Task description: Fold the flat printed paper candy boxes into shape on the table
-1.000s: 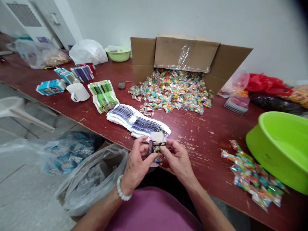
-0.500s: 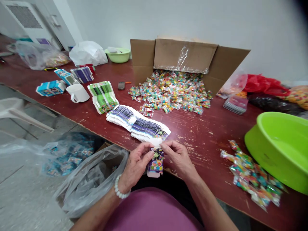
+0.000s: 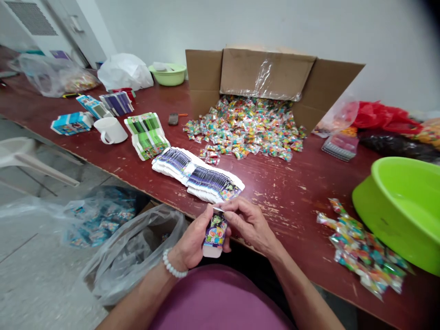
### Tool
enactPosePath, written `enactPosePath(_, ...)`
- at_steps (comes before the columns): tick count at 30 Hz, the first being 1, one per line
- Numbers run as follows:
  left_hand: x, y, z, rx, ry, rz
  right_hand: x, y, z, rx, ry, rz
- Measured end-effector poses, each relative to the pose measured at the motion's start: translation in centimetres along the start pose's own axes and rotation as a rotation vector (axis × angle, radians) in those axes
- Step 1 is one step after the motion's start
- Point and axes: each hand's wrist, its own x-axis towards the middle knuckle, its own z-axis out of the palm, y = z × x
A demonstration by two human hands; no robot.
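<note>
A small purple printed candy box (image 3: 215, 230) is held in front of my body at the table's front edge. My left hand (image 3: 195, 238) is wrapped around its sides, thumb on the left and fingertips showing on the right. At the box's upper end, the fingers of my right hand (image 3: 250, 225) press on the top flap, now folded down. The bottom end of the box shows a pale panel. Just beyond my hands, rows of flat purple boxes (image 3: 213, 182) lie fanned out on the red table (image 3: 275, 192).
Wrapped candies (image 3: 247, 128) spill from an open cardboard box (image 3: 266, 75). More candies (image 3: 360, 250) lie beside a green basin (image 3: 381, 220) at right. Green cartons (image 3: 147, 135) and a white mug (image 3: 110, 131) stand left. A plastic-lined carton (image 3: 134, 256) sits below the table edge.
The white top flap, upright before, is folded down. My left hand has wrapped further around the box, and the box has shifted slightly left. My right hand now reaches over its top.
</note>
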Motion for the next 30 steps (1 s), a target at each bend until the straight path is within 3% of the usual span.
enactPosePath(8, 0.7, -0.3, 0.3, 0.282, 0.061, 0.156, 0.9, -0.7, 0.0, 0.138, -0.043, 0.241)
enactPosePath(11, 1.0, -0.4, -0.4, 0.351, 0.053, 0.185, 1.2, -1.1, 0.4, 0.186, -0.017, 0.247)
enactPosePath(16, 1.2, -0.3, -1.3, 0.373, 0.061, 0.201, 1.4, -0.9, 0.8, 0.095, 0.023, 0.112)
enactPosePath(24, 0.8, -0.6, -1.0, 0.205, 0.096, 0.18, 0.5, -0.1, 0.4, -0.445, -0.165, -0.268)
enactPosePath(26, 0.5, -0.9, -1.3, 0.149, 0.112, 0.181, 2.2, -0.4, -0.1, -0.557, -0.247, -0.267)
enactPosePath(28, 0.2, -1.1, -1.7, 0.078, 0.118, 0.153, 5.7, -0.6, -0.8, -0.661, -0.249, -0.214)
enactPosePath(30, -0.2, -1.3, -2.1, -0.013, 0.103, 0.101, 10.4, -0.4, -1.5, -0.833, -0.053, -0.152)
